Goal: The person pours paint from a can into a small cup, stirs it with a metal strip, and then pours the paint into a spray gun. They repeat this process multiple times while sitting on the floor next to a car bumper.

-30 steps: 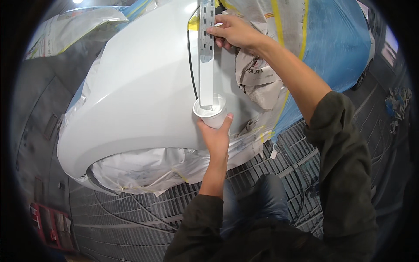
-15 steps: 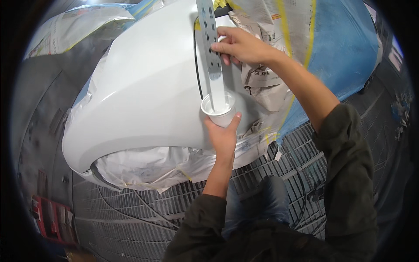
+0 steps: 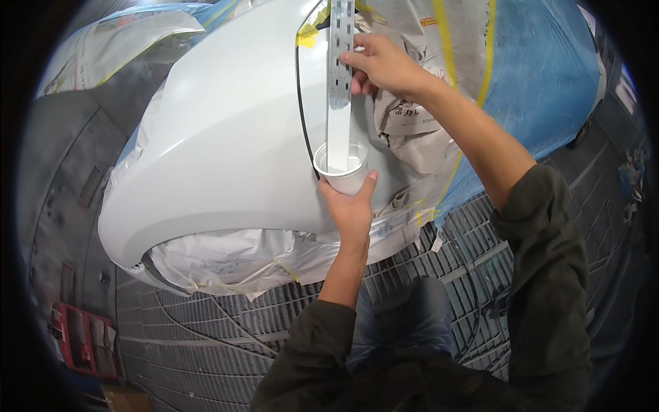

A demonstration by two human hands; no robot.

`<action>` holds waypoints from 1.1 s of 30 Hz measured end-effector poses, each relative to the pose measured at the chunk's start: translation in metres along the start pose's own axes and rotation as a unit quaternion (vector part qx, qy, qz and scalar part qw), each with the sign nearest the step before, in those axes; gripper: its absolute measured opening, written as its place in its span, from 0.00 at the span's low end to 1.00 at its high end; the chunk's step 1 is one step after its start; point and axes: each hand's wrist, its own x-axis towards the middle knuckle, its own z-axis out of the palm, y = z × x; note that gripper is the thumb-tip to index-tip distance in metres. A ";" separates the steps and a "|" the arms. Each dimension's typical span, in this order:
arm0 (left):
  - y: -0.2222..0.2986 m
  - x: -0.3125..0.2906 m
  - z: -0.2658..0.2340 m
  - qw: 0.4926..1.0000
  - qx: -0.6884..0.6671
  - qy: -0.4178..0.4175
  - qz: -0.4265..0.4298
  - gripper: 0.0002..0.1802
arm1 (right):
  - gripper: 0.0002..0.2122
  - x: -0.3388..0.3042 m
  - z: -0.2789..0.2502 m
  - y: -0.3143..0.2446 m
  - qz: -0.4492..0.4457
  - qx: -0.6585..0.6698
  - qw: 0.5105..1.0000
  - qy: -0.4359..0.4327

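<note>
My left hand [image 3: 349, 211] is wrapped round a white plastic cup [image 3: 345, 182] from below, thumb at its right side. White liquid [image 3: 354, 163] shows inside the cup. Between thumb and fingers, my right hand [image 3: 386, 65] grips a long flat metal mixing stick [image 3: 340, 79] with rows of slots. The stick stands nearly upright, its white-coated lower end in the cup and its top cut off by the picture's edge. Behind the cup lies a pale, glossy car fender [image 3: 220, 151].
Crumpled masking paper [image 3: 420, 141], yellow tape [image 3: 305, 34] and blue plastic sheeting [image 3: 542, 89] cover other parts of the car. White film [image 3: 220, 261] fills the wheel arch. Beneath is a grated floor [image 3: 199, 357] with cables across it. A red rack [image 3: 86, 343] stands at lower left.
The mixing stick has swung from a leftward lean to nearly upright, its top moving right and its lower end slightly left in the cup. My left hand keeps hold of the cup.
</note>
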 end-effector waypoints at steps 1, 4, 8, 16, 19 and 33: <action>-0.003 0.000 -0.001 1.000 -0.005 -0.003 0.006 0.50 | 0.12 0.004 -0.003 0.000 -0.003 0.004 1.000 0.003; -0.003 -0.003 -0.002 1.000 0.009 0.004 0.003 0.50 | 0.13 0.016 -0.010 0.002 -0.003 0.012 1.000 -0.005; -0.011 -0.003 -0.009 1.000 0.023 0.007 0.005 0.50 | 0.12 0.019 -0.009 0.003 -0.013 0.009 1.000 -0.001; -0.016 -0.004 -0.011 0.999 0.036 0.005 0.011 0.48 | 0.13 0.007 -0.014 -0.007 -0.031 0.013 0.999 -0.025; -0.009 -0.018 -0.022 0.999 0.045 -0.008 -0.013 0.45 | 0.13 -0.028 0.005 -0.013 -0.044 -0.006 0.996 -0.080; -0.109 -0.140 -0.140 0.956 0.099 -0.247 -0.125 0.46 | 0.09 -0.386 -0.011 0.208 0.273 0.166 0.916 0.242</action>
